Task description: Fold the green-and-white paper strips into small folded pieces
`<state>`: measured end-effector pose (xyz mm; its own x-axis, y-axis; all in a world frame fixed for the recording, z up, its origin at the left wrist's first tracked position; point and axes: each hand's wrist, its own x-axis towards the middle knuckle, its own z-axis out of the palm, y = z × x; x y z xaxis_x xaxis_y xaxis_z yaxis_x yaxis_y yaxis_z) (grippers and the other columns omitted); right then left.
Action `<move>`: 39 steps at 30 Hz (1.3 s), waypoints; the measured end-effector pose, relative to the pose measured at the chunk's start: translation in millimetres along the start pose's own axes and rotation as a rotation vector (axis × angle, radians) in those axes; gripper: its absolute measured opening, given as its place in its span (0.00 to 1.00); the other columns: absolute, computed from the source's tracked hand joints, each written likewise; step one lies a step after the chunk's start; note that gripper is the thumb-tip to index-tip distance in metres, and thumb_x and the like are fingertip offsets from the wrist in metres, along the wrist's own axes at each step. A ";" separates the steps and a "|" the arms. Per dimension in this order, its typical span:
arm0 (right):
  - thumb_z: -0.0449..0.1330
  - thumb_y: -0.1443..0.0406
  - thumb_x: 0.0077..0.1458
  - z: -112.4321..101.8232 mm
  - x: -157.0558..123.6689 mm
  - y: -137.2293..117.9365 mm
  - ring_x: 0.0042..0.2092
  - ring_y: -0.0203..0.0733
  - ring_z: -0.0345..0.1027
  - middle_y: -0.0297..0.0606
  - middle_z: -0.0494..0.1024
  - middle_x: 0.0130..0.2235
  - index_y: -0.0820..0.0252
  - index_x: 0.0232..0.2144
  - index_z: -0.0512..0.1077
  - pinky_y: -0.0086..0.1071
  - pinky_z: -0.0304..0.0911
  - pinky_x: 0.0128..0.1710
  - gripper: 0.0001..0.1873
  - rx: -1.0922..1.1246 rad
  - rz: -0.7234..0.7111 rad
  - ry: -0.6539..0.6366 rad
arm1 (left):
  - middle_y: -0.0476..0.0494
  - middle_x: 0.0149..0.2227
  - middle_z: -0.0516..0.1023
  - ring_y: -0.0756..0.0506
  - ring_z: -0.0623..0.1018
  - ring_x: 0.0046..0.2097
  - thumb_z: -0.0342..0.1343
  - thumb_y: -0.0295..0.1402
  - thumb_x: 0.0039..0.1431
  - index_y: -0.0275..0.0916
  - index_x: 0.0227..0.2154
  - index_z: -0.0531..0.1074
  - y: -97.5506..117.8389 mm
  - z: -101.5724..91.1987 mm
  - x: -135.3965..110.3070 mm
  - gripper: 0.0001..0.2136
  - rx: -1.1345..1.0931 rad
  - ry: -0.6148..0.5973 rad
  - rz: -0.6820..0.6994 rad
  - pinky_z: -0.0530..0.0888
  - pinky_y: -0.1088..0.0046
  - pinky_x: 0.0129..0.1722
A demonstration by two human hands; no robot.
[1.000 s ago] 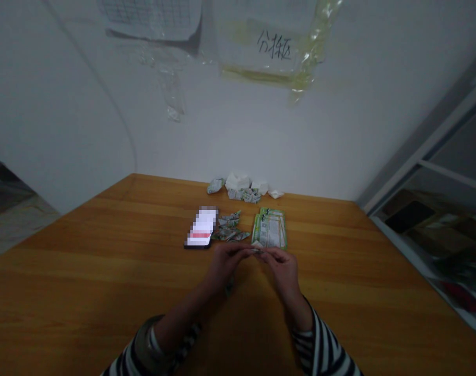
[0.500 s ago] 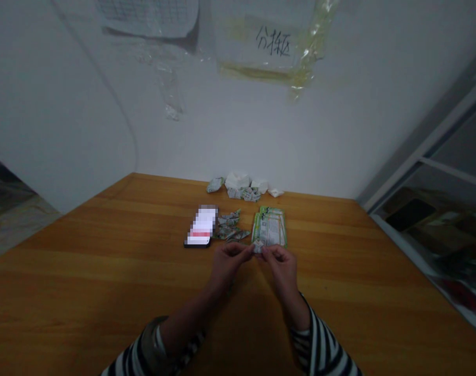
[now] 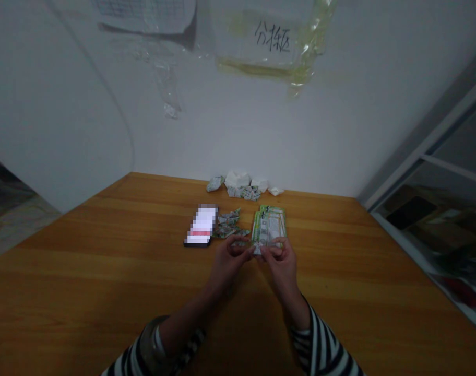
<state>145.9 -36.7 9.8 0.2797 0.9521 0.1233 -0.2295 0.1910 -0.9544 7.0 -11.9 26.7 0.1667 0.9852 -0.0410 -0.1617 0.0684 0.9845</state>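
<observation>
Between my two hands is a small piece of folded printed paper [image 3: 257, 250], pinched from both sides. My left hand [image 3: 228, 261] grips its left edge with thumb and fingertips. On the opposite side my right hand [image 3: 281, 261] holds it the same way. Just beyond them lies a stack of green-bordered printed sheets [image 3: 269, 224], its near edge partly hidden by my fingers. Several folded printed paper pieces [image 3: 228, 224] rest left of the stack, beside a phone [image 3: 201, 224] with a lit, blurred screen.
Crumpled white and printed papers [image 3: 240, 183] sit along the back of the wooden table [image 3: 105, 250], against the wall. Taped paper with handwriting [image 3: 273, 36] hangs above. A shelf unit [image 3: 426, 209] stands to the right, holding a dark flat object.
My fingers have shifted slightly on the small paper, with the fingers lifting a little from the thumbs. The paper stays between both hands, and the things on the table have not moved.
</observation>
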 end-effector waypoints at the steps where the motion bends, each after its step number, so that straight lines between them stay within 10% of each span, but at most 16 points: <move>1: 0.67 0.61 0.47 -1.1 -0.1 1.4 0.23 0.37 0.72 0.27 0.76 0.21 0.54 0.34 0.60 0.26 0.66 0.25 0.19 -0.054 -0.028 -0.019 | 0.44 0.27 0.82 0.44 0.81 0.30 0.65 0.36 0.46 0.36 0.37 0.71 -0.3 -2.4 1.5 0.16 0.064 -0.044 0.013 0.74 0.73 0.31; 5: 0.65 0.64 0.50 -1.1 -1.2 6.1 0.27 0.35 0.70 0.27 0.74 0.23 0.56 0.33 0.63 0.25 0.64 0.27 0.13 -0.227 -0.099 -0.157 | 0.43 0.27 0.81 0.45 0.78 0.31 0.61 0.35 0.50 0.34 0.30 0.77 -2.8 -12.2 6.5 0.09 0.346 -0.177 0.123 0.72 0.74 0.30; 12: 0.69 0.62 0.42 7.6 -2.2 11.0 0.24 0.35 0.68 0.28 0.74 0.22 0.58 0.33 0.73 0.26 0.64 0.26 0.14 -0.006 0.040 -0.171 | 0.50 0.19 0.72 0.50 0.72 0.23 0.59 0.34 0.52 0.35 0.20 0.70 -3.5 -10.7 2.6 0.10 0.326 -0.018 0.232 0.67 0.78 0.24; 19: 0.67 0.60 0.47 1.8 -0.1 23.0 0.25 0.34 0.70 0.33 0.78 0.22 0.62 0.26 0.74 0.26 0.63 0.27 0.10 0.196 0.189 -0.010 | 0.50 0.27 0.75 0.48 0.76 0.27 0.56 0.35 0.55 0.37 0.48 0.68 -9.3 -6.4 3.3 0.17 0.256 -0.075 0.205 0.74 0.74 0.28; 39: 0.65 0.59 0.48 -1.6 4.6 2.6 0.22 0.36 0.67 0.32 0.77 0.22 0.61 0.42 0.76 0.29 0.63 0.24 0.19 0.064 0.111 -0.167 | 0.40 0.37 0.77 0.45 0.75 0.35 0.48 0.30 0.62 0.39 0.50 0.72 -10.4 -14.3 0.0 0.16 0.795 -0.151 0.461 0.70 0.72 0.35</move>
<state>148.1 -32.2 7.5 0.0920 0.9935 0.0672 -0.3103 0.0927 -0.9461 -5.2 -10.4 14.1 0.3857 0.8535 0.3505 0.4614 -0.5074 0.7278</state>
